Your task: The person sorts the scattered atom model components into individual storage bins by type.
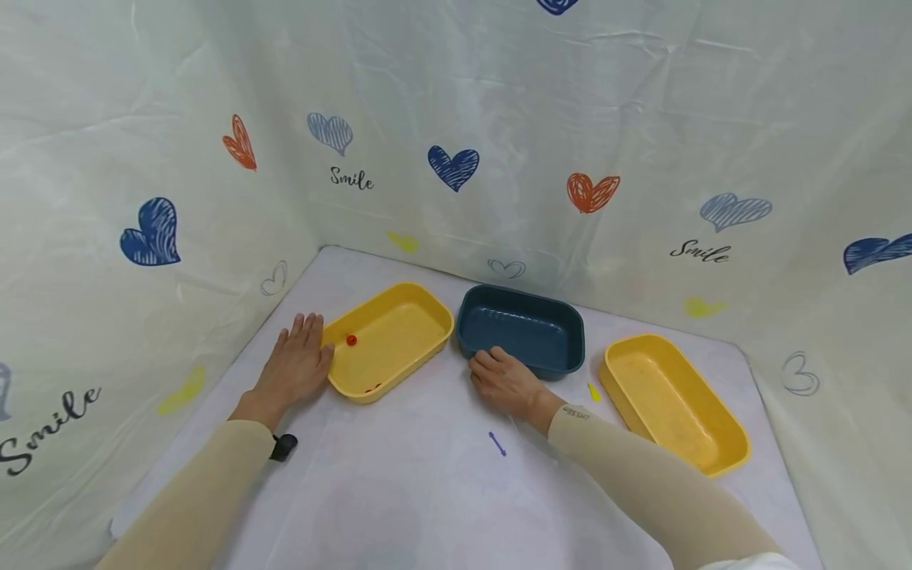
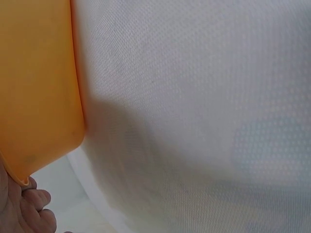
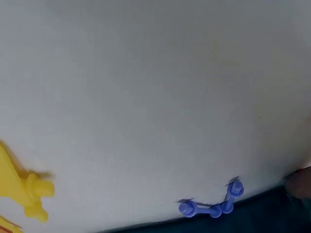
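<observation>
Behind, curtain (image 1: 513, 103) (reads "Smile"); left hand (image 1: 294, 366) flat against yellow tray (image 1: 392, 332); right hand (image 1: 509, 385) unclear.

Here's the pale bench (image 1: 399, 483), carrying a yellow tray (image 1: 395, 332) left of centre, a dark blue tray (image 1: 523, 331) mid-frame, a second yellow tray (image 1: 673, 400) lower right, a yellow piece (image 1: 594, 392) between those two, a purple stick (image 1: 497, 443) below centre!

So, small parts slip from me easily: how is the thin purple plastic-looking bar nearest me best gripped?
Probably by its slim middle, pinched across its width from above with the nearer right hand: the thin purple bar lies flat on the pale tabletop, its ends wider than its shaft, bare surface along both long sides.
</observation>
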Demonstrator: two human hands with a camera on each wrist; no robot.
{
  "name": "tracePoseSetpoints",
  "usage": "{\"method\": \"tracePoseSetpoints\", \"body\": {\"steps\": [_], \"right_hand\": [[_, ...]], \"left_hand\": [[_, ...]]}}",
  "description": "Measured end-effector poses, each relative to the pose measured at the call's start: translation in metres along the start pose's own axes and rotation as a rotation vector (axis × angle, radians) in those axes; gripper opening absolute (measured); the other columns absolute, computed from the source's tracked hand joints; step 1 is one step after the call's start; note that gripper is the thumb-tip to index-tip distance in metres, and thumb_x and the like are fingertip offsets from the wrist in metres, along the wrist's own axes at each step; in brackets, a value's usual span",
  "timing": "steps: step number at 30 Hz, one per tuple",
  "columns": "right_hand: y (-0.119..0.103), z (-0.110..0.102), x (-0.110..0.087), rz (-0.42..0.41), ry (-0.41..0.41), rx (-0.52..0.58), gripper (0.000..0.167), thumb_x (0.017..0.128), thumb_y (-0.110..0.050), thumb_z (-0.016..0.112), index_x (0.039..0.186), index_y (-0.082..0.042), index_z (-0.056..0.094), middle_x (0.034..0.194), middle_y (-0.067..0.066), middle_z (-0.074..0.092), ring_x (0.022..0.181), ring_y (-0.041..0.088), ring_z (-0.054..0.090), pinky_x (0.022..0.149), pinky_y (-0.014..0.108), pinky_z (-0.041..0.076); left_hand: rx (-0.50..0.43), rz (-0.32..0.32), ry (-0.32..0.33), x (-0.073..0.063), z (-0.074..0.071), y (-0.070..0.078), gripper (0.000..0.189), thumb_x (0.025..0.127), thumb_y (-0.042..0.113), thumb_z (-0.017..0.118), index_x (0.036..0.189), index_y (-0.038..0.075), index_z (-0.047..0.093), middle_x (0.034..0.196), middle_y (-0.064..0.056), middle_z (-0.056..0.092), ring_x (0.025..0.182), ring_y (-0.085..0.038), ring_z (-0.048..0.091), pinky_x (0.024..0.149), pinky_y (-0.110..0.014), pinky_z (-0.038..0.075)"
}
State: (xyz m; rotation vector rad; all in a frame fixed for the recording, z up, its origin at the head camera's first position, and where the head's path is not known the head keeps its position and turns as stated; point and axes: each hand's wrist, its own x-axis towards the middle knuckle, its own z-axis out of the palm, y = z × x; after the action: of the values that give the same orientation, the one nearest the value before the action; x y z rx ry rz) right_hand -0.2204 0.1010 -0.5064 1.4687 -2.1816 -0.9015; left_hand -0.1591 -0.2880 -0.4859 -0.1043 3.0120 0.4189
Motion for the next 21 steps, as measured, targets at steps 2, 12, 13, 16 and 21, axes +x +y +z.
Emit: {"method": "tracePoseSetpoints", "body": {"steps": [2, 12, 13, 16, 21], "right_hand": [[-0.001, 0.0, 0.0, 0.003, 0.025, 0.028, 0.025, 0.1, -0.025, 0.075, 0.123, -0.015, 0.071, 0.115, 0.001, 0.063, 0.099, 0.022, 0.048, 0.08, 0.031, 0.04], [-0.011, -0.007, 0.005, 0.181, 0.367, 0.293, 0.012, 0.108, -0.021, 0.061, 0.114, -0.012, 0.064, 0.101, 0.002, 0.06, 0.096, 0.023, 0.054, 0.088, 0.033, 0.048], [-0.012, -0.009, 0.006, 0.207, 0.408, 0.327, 0.013, 0.109, -0.022, 0.058, 0.114, -0.011, 0.064, 0.1, 0.002, 0.06, 0.095, 0.024, 0.054, 0.088, 0.034, 0.049], [-0.015, -0.012, 0.011, 0.29, 0.508, 0.416, 0.017, 0.11, -0.024, 0.056, 0.116, -0.01, 0.064, 0.101, 0.003, 0.06, 0.096, 0.025, 0.056, 0.088, 0.036, 0.05], [-0.017, -0.017, 0.018, 0.412, 0.584, 0.518, 0.022, 0.102, -0.025, 0.072, 0.115, -0.009, 0.064, 0.102, 0.004, 0.059, 0.098, 0.026, 0.054, 0.088, 0.039, 0.048]], "left_hand": [[0.001, 0.001, -0.002, 0.0, 0.0, 0.0, 0.07, 0.113, 0.031, 0.036, 0.164, -0.01, 0.01, 0.172, -0.032, 0.013, 0.162, -0.047, 0.004, 0.13, -0.063, 0.003], [-0.003, 0.005, -0.007, 0.0, -0.001, -0.001, 0.07, 0.114, 0.031, 0.035, 0.165, -0.009, 0.009, 0.172, -0.031, 0.012, 0.162, -0.046, 0.003, 0.13, -0.064, 0.003], [0.0, 0.006, -0.007, 0.0, -0.001, -0.001, 0.07, 0.114, 0.031, 0.035, 0.165, -0.009, 0.009, 0.172, -0.031, 0.012, 0.162, -0.047, 0.004, 0.13, -0.064, 0.003], [0.005, 0.009, -0.002, 0.0, -0.001, -0.002, 0.07, 0.113, 0.031, 0.036, 0.165, -0.009, 0.01, 0.172, -0.032, 0.013, 0.162, -0.047, 0.005, 0.13, -0.065, 0.004], [0.003, 0.011, 0.0, 0.0, 0.0, -0.003, 0.07, 0.113, 0.031, 0.036, 0.165, -0.01, 0.01, 0.172, -0.032, 0.013, 0.162, -0.048, 0.005, 0.13, -0.065, 0.004]]}}
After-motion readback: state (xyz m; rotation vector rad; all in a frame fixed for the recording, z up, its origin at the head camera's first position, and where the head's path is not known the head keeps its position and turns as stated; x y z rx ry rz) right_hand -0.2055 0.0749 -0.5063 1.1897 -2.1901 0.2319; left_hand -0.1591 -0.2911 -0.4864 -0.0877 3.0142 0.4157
